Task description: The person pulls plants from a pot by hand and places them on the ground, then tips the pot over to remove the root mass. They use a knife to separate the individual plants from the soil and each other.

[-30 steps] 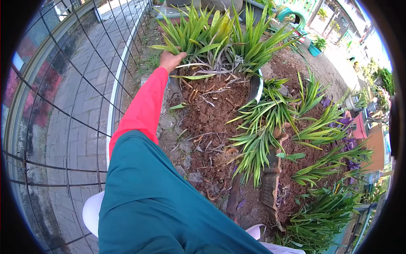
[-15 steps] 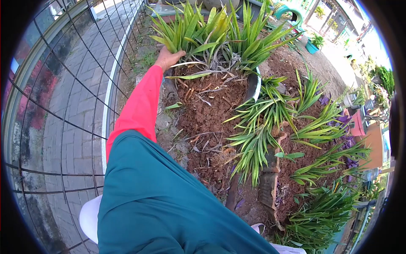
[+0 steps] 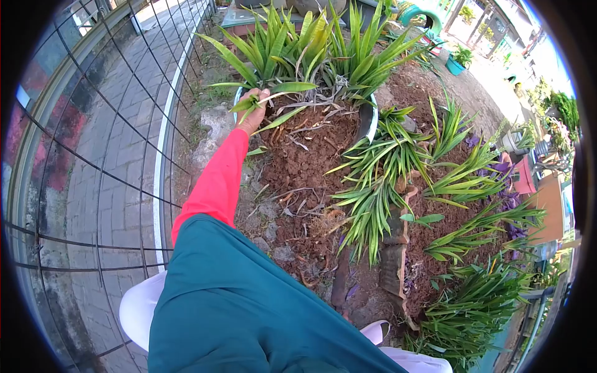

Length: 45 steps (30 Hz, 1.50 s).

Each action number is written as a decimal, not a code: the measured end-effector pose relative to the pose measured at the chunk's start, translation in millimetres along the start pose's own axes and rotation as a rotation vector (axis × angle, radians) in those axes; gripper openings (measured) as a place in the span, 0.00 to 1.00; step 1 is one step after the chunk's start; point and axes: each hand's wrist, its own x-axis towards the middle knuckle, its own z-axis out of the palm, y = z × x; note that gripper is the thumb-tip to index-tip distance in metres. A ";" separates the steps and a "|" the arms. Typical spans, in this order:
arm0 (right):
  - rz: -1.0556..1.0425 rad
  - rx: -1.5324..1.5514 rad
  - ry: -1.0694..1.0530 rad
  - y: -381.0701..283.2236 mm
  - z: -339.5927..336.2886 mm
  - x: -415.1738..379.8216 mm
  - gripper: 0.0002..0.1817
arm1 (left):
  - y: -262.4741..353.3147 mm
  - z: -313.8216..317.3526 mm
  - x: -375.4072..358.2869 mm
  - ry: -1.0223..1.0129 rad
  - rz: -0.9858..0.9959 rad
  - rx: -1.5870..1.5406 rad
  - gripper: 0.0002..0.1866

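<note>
Leafy shoot [image 3: 246, 104] at pot's [image 3: 375, 119] left rim, open ground [image 3: 198, 132] toward wire fence [image 3: 114, 171]; tips fan fenceward; left hand [image 3: 255, 115] closed around it; right unseen, cannot tell.

sleeve [image 3: 214, 180]: pinkish red | garment [image 3: 249, 292]: deep teal | held leaves [image 3: 247, 104]: green | soil [image 3: 305, 155]: reddish brown | small pot [image 3: 454, 66]: turquoise | paving [image 3: 118, 161]: grey, brick-patterned | fence [image 3: 37, 236]: dark, grid-patterned
</note>
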 end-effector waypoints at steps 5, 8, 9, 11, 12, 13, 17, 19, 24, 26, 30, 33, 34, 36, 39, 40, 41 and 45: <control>-0.008 0.047 0.014 0.8 -0.9 0.6 0.26 | 3.0 1.2 -32.3 0.150 0.250 -0.064 0.12; 0.039 -0.035 0.016 4.9 6.5 7.3 0.26 | 5.6 1.0 -44.7 0.136 0.295 -0.027 0.10; 0.040 -0.038 0.012 4.1 3.5 4.9 0.26 | 6.5 0.1 -47.9 0.122 0.300 -0.017 0.09; 0.028 -0.008 -0.005 -1.7 -2.8 1.1 0.27 | 7.8 -2.3 -52.6 0.112 0.329 -0.008 0.09; 0.026 -0.013 -0.008 0.2 -0.9 1.2 0.27 | 8.0 -3.3 -55.9 0.100 0.334 0.005 0.08; 0.006 -0.011 -0.008 3.7 2.7 3.0 0.27 | 8.1 -4.4 -59.8 0.097 0.343 -0.014 0.07; -0.041 0.039 0.040 14.6 15.9 11.4 0.26 | -3.7 -5.4 -72.5 0.108 0.368 -0.005 0.06; -0.028 0.021 0.022 1.1 1.4 2.9 0.26 | -5.2 -6.9 -80.9 0.102 0.384 0.022 0.05; -0.010 0.022 0.073 -0.9 4.3 2.7 0.25 | 6.3 -12.0 -96.8 0.103 0.445 0.007 0.08; -0.014 0.004 0.019 -3.5 -4.3 -3.0 0.25 | 6.6 -8.7 -100.4 0.109 0.435 0.020 0.08; -0.029 -0.033 0.031 2.1 4.1 3.7 0.24 | 11.2 -13.8 -113.3 0.084 0.441 0.086 0.08; -0.033 0.004 0.032 -0.3 -0.4 4.1 0.23 | 15.0 -17.4 -122.5 0.059 0.449 0.116 0.10; -0.023 0.011 0.033 -2.3 0.5 4.9 0.23 | 17.7 -18.6 -124.0 0.038 0.445 0.128 0.10; -0.005 0.009 0.025 0.2 -0.6 0.6 0.23 | 20.2 -20.7 -133.2 0.012 0.433 0.123 0.10; -0.020 -0.036 0.005 -6.4 -6.1 0.4 0.23 | 26.7 -27.7 -140.2 -0.022 0.480 0.164 0.10; -0.019 -0.015 0.023 -8.3 -6.6 -1.0 0.23 | 26.4 -26.6 -140.4 -0.022 0.487 0.167 0.10; -0.013 0.002 0.039 -7.2 -6.6 -4.5 0.23 | 24.9 -23.2 -144.0 0.009 0.469 0.174 0.09; -0.022 -0.036 0.033 -4.0 -5.0 -2.1 0.23 | 29.2 -17.9 -160.2 0.045 0.406 0.186 0.09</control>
